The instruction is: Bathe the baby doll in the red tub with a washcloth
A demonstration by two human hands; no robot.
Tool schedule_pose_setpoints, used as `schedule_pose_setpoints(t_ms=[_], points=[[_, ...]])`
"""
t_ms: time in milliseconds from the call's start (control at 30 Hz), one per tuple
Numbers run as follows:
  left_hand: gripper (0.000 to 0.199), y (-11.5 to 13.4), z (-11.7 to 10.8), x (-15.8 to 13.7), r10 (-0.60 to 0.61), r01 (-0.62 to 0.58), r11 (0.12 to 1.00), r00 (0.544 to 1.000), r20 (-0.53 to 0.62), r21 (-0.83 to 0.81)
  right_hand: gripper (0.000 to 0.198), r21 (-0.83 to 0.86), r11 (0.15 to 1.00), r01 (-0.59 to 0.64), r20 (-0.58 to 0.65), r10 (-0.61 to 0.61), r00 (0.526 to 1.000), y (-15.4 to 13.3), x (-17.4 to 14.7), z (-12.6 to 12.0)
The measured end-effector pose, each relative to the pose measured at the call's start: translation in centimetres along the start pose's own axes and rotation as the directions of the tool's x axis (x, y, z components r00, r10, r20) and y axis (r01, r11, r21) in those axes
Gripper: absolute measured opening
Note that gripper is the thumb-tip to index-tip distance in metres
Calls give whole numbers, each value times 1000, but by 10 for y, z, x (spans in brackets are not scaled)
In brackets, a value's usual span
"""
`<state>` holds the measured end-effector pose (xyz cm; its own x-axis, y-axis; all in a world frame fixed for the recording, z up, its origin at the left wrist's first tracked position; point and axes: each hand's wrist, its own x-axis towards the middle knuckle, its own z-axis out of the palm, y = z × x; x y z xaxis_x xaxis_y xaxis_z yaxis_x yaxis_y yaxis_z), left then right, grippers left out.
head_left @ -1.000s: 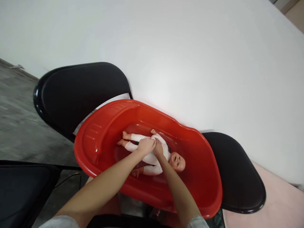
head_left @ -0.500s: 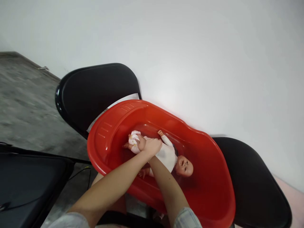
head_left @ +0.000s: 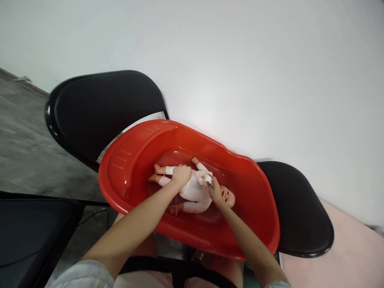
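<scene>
Right now the right hand [head_left: 215, 193] pinches a small white cloth [head_left: 205, 179] between fingertips and presses it on the doll [head_left: 195, 188] at the chest, just left of the head. Fingers closed on the fabric, palm hovering by the chin. Left hand [head_left: 181, 175] lies flat and curled over the doll's hips, fingers pressed down on the white suit; looks like a hold-down, not a pinch, though the underside of the hand is hidden.

Doll lies on its back in the floor of the red tub [head_left: 126, 168], head to the right, bare feet to the left, one arm out toward the far wall, the other toward the near wall. So it sits directly under both hands, torso between them.

Handling, my read: doll is light, hollow plastic limbs and head, softer clothed trunk. Head and feet look smooth and would slip; the suit gives friction. Best hold is round the trunk or under the back and neck, not by a limb, since the joints may twist. Cloth is limp, weightless, bunches easily; needs a pinch, which it has.

Tub is glossy rigid plastic, likely slick, so the doll would slide on it if pushed sideways. It rests across two black chairs: one chair back [head_left: 102, 108] far left, one seat [head_left: 300, 208] right. White wall [head_left: 240, 60] behind, grey floor [head_left: 24, 152] left.
</scene>
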<state>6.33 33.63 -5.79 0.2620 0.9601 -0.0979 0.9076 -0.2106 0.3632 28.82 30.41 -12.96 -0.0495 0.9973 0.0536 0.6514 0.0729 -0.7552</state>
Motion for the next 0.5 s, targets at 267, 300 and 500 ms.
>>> schedule_pose_setpoints(t_ms=[267, 300, 500], points=[[40, -1, 5, 2, 3, -3, 1000, 1000, -22, 0, 84, -265, 963, -38, 165, 84, 983, 41, -39, 30], [40, -1, 8, 3, 4, -4, 1000, 1000, -23, 4, 86, -269, 963, -13, 173, 61, 983, 42, -41, 37], [36, 0, 13, 7, 4, -5, 999, 1000, -24, -34, 89, -271, 954, 132, 360, -27, 933, 15, -43, 83]])
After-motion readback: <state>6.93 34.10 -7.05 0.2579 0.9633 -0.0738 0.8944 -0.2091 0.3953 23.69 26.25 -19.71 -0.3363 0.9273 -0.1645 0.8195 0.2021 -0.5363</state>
